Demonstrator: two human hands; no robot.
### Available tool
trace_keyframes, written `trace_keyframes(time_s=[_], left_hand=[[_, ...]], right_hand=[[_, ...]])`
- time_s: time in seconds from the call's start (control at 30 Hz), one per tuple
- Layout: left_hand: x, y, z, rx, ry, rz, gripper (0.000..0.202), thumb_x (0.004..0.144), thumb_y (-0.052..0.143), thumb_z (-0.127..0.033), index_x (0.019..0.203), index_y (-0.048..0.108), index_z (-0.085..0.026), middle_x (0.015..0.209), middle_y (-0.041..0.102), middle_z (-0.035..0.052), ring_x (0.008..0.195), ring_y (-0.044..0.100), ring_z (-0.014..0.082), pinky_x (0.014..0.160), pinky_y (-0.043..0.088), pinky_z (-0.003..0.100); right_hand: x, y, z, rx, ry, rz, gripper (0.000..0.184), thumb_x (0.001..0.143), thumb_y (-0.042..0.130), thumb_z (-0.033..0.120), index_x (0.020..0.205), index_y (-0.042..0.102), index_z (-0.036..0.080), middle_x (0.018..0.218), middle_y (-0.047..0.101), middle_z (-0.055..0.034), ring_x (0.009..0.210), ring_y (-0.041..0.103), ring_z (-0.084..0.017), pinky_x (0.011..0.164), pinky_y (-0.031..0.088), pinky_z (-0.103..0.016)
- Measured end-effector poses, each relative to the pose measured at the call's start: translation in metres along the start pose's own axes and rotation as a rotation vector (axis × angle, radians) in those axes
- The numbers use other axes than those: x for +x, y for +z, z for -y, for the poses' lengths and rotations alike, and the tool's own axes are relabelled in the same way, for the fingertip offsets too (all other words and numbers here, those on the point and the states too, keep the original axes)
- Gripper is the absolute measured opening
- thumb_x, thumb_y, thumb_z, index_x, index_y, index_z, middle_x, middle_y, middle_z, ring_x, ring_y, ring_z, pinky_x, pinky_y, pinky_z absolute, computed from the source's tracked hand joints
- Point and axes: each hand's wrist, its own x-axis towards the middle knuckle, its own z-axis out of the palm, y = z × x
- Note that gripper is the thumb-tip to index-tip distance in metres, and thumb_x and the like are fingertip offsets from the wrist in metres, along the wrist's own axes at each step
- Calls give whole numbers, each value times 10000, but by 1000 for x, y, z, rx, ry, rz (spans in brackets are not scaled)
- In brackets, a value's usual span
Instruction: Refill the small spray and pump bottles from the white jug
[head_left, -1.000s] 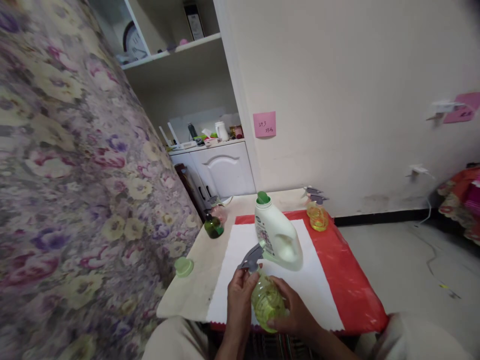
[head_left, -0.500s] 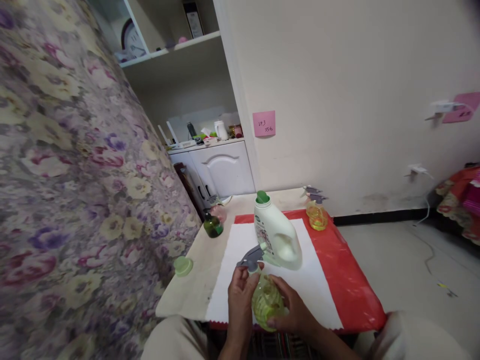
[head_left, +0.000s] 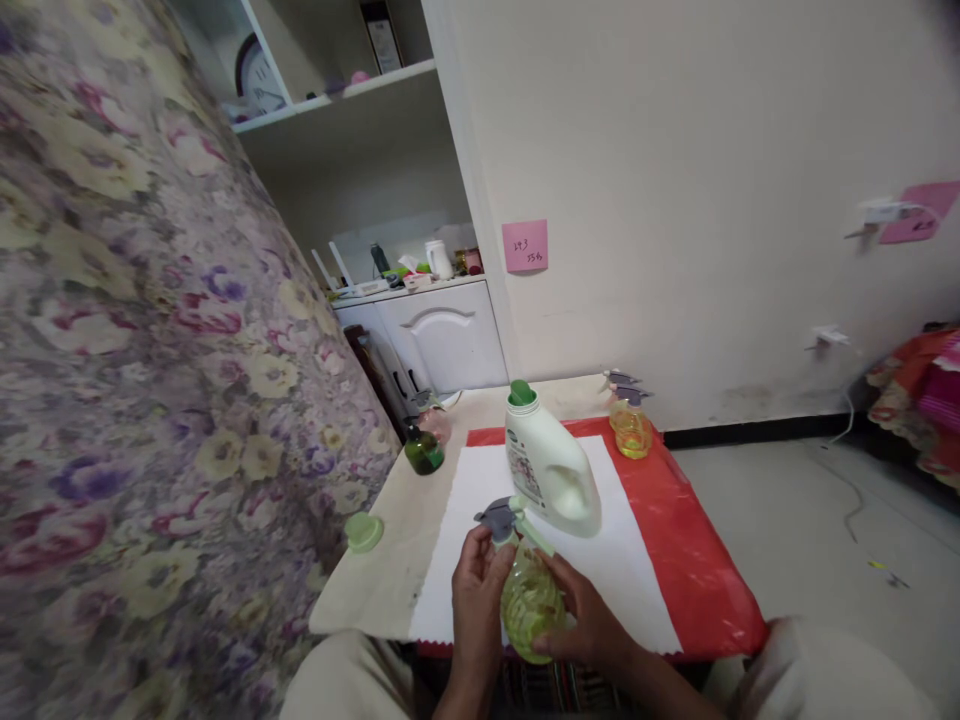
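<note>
A clear green spray bottle (head_left: 529, 602) sits between both my hands at the near edge of the table. My left hand (head_left: 478, 585) is closed round its neck, just under the grey trigger head (head_left: 498, 517). Cupping the bottle's right side, my right hand (head_left: 589, 620) has its fingers curled on the body. Just behind stands a white detergent jug (head_left: 550, 465) with a green cap, on a white sheet (head_left: 480, 480) laid over a red plastic cover (head_left: 690, 540).
A yellow spray bottle (head_left: 631, 425) stands at the table's far right corner. A dark green bottle (head_left: 422, 451) and a pinkish one (head_left: 436, 422) are at the far left, a loose green cap (head_left: 364, 531) nearer. A floral curtain (head_left: 135, 380) hangs close on the left.
The grey trigger head has turned on the green bottle's neck; its nozzle now points more away from me. Both hands keep their hold.
</note>
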Motion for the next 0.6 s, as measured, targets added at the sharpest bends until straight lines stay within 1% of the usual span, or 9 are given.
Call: trace_keyframes(time_s=[0.1, 0.2, 0.3, 0.37, 0.43, 0.5, 0.6], left_hand=[[2, -4, -2, 19, -29, 61, 383, 744, 708, -376, 1069, 633, -188, 1009, 730, 67, 892, 670, 216, 779, 493, 283], [2, -7, -6, 28, -87, 114, 432, 754, 696, -395, 1121, 643, -172, 1050, 731, 103, 930, 676, 247, 806, 500, 314], [1, -6, -8, 14, -61, 94, 515, 738, 712, -391, 1193, 614, -170, 1117, 711, 123, 1012, 658, 267, 880, 491, 349], [0, -3, -8, -3, -20, 72, 497, 729, 726, -370, 1173, 609, -181, 1125, 705, 115, 1028, 654, 260, 894, 490, 351], [-1, 0, -6, 1, -3, 61, 407, 737, 724, -345, 1096, 617, -186, 1087, 715, 97, 989, 665, 244, 857, 503, 333], [-1, 2, -6, 14, -14, 70, 332, 757, 708, -333, 1040, 615, -186, 1039, 724, 82, 926, 677, 226, 801, 512, 310], [-1, 1, -8, 15, -50, 114, 315, 773, 693, -332, 1036, 611, -179, 1010, 725, 74, 851, 681, 206, 737, 509, 284]], right_hand=[[0, -2, 3, 39, 32, 33, 896, 536, 840, 343, 1341, 460, 237, 1315, 565, -100, 1144, 564, -328, 949, 467, -459], [1, -4, 2, 45, 50, 37, 918, 511, 851, 347, 1338, 465, 239, 1332, 555, -96, 1157, 552, -339, 974, 443, -471], [3, -5, -1, 39, 51, 33, 924, 516, 846, 355, 1348, 457, 248, 1345, 543, -98, 1167, 545, -346, 981, 435, -478], [4, -5, -3, 34, 43, 31, 916, 523, 840, 361, 1349, 458, 251, 1340, 546, -96, 1180, 535, -348, 982, 433, -478], [4, -4, -4, 27, 35, 27, 913, 514, 843, 362, 1340, 470, 249, 1317, 560, -94, 1175, 538, -347, 981, 434, -477], [3, -5, -4, 36, 37, 25, 918, 508, 846, 360, 1338, 471, 246, 1305, 568, -93, 1158, 551, -342, 977, 437, -476], [2, -6, -2, 67, 47, 53, 921, 509, 851, 355, 1341, 471, 242, 1321, 561, -91, 1160, 550, -340, 967, 445, -466]])
